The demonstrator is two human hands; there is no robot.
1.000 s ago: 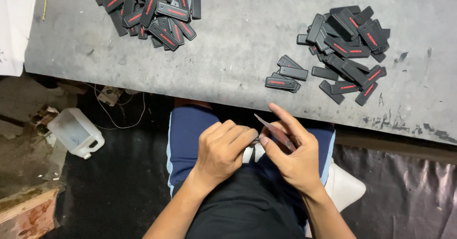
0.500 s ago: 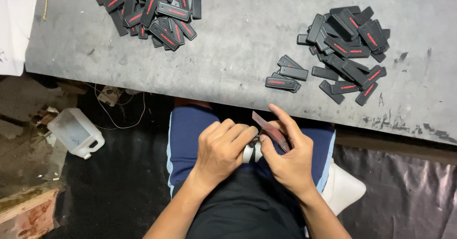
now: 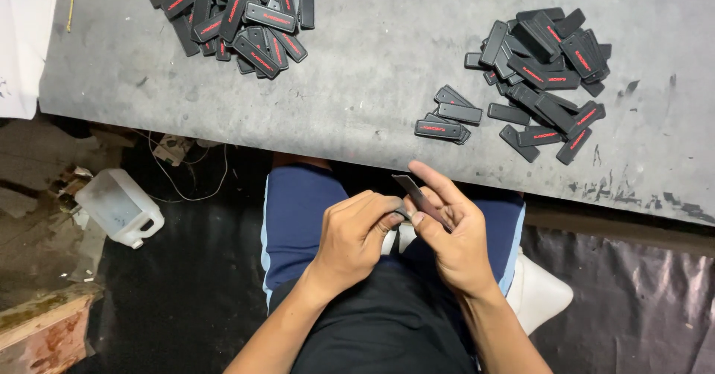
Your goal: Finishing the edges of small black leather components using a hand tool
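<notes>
Right hand: the right hand point(image 3: 454, 232) is closing thumb and fingers around a black rectangular tag point(image 3: 417, 195), holding it tilted above the lap.
Left hand: the left hand point(image 3: 357, 232) is curling into a loose fist, its fingertips touching the tag's lower end.
Tag: it is sitting between both hands, its upper end poking free beyond the right fingers.
Table: the grey table point(image 3: 372, 68) is carrying a left pile of tags point(image 3: 238, 13) and a right pile of tags point(image 3: 547, 72).
Floor: a white jug point(image 3: 119, 206) is lying beside the knee.
</notes>
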